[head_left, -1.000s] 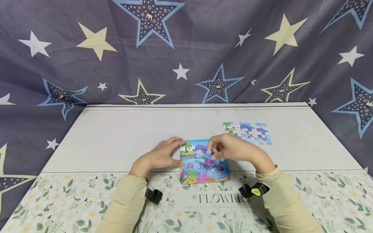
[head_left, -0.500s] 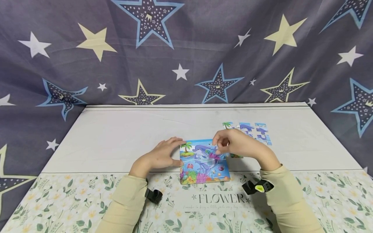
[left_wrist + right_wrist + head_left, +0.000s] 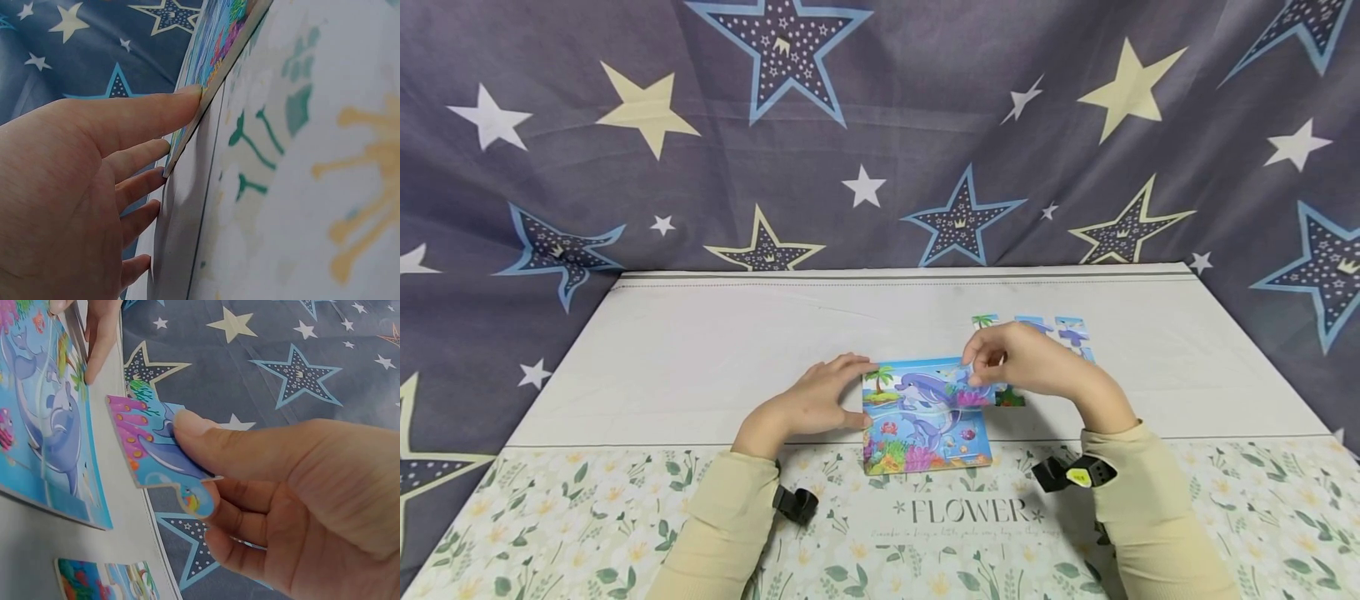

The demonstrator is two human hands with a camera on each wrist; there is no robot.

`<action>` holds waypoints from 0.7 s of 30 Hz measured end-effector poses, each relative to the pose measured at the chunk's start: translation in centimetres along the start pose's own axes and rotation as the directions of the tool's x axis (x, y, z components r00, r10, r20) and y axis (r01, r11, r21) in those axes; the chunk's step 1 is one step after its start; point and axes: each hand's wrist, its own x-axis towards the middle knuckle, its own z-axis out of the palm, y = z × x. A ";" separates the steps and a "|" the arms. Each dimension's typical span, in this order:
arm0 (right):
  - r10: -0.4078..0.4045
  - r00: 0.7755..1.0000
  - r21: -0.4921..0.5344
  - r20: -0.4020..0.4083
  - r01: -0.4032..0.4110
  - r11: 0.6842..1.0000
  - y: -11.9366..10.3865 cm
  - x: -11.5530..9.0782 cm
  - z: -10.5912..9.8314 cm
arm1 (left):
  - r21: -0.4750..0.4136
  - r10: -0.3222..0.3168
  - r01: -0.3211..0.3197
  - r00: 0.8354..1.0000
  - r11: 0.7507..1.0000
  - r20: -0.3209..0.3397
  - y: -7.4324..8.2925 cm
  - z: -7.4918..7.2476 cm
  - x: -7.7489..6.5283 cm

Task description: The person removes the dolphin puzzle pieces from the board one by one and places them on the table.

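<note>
A flat dolphin picture board (image 3: 910,433) with a sea scene lies on the table. My left hand (image 3: 816,400) rests at its left side, thumb and fingertips touching the edge; in the left wrist view these fingers are stretched out. Between thumb and fingers my right hand (image 3: 1030,360) pinches a puzzle piece (image 3: 147,440), held above the board's upper right corner. Pink coral, part of a purple dolphin and a rounded tab show on that piece. Beyond the right hand, loose puzzle pieces (image 3: 1072,332) are laid out, some hidden behind the hand.
The white table (image 3: 737,333) has a floral front part (image 3: 587,508) with printed lettering. Behind it hangs a grey curtain (image 3: 880,125) with stars. A palm-tree piece (image 3: 985,320) lies beyond the board, and a red and green piece (image 3: 94,581) lies to its right.
My right hand has moved right and slightly away with the puzzle piece, from over the board's middle to its upper right corner. The left hand and the board have stayed put.
</note>
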 end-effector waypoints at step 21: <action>0.014 0.997 -0.018 -0.078 -0.016 1.000 1.1 -0.9 -1.7 | -0.009 0.000 0.000 1.000 1.000 0.002 -0.3 0.1 0.1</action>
